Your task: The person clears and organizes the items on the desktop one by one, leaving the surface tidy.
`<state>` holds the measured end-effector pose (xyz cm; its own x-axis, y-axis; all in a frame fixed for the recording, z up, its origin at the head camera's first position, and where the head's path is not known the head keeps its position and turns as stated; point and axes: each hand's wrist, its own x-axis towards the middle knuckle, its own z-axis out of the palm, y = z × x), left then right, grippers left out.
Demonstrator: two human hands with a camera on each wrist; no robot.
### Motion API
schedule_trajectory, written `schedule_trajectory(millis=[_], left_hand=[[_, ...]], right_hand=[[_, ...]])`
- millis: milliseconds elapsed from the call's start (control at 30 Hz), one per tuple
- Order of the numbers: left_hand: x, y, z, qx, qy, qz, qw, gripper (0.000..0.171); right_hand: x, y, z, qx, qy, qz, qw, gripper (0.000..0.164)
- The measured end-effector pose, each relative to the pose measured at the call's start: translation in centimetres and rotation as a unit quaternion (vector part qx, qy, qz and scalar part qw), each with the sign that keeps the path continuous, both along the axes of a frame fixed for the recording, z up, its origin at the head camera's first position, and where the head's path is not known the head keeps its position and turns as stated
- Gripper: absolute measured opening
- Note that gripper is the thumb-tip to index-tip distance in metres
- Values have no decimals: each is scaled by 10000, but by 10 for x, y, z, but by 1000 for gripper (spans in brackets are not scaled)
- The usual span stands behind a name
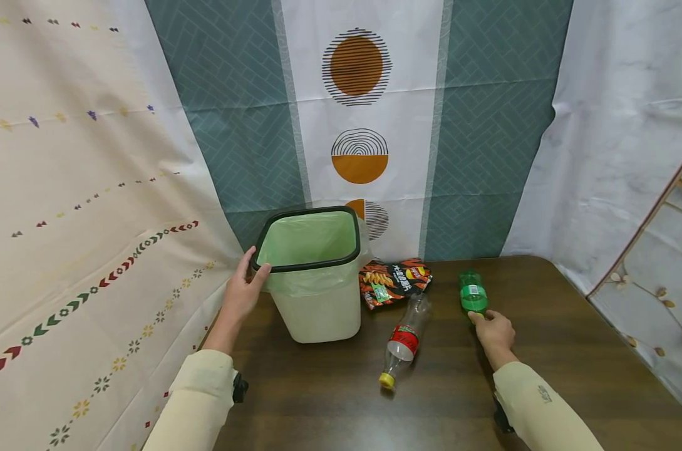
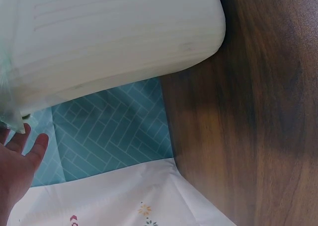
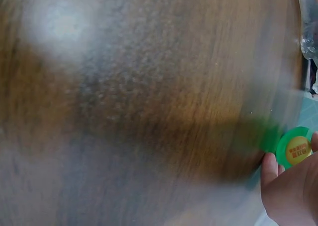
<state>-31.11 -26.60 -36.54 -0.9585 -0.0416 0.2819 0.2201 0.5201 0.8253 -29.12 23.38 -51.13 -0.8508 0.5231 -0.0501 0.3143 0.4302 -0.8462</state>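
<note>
At the left stands a white trash bin with a black rim and a pale green liner bag. My left hand holds its rim at the near left corner, thumb over the front and fingers along the outer side. In the left wrist view, the fingers touch the liner's edge below the bin's side. My right hand pinches a green plastic bottle by its cap end. That yellow cap faces the right wrist camera, with fingertips at both sides of it.
Between the hands a clear plastic bottle with a red label and yellow cap lies on the brown wooden table. Behind it, a black and orange chip bag lies next to the bin. Patterned cloths hang at the table's back and sides.
</note>
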Motion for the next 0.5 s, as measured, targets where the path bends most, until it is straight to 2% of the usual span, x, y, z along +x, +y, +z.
schedule_trajectory(millis=[200,500], left_hand=[[1,1,0,11,-43,-9,10000,73],[1,0,0,57,-38,-22,10000,73]], right_hand=[[0,0,1,7,-113,36,9999,55],[1,-3,4,1,-139,-122,9998,53]])
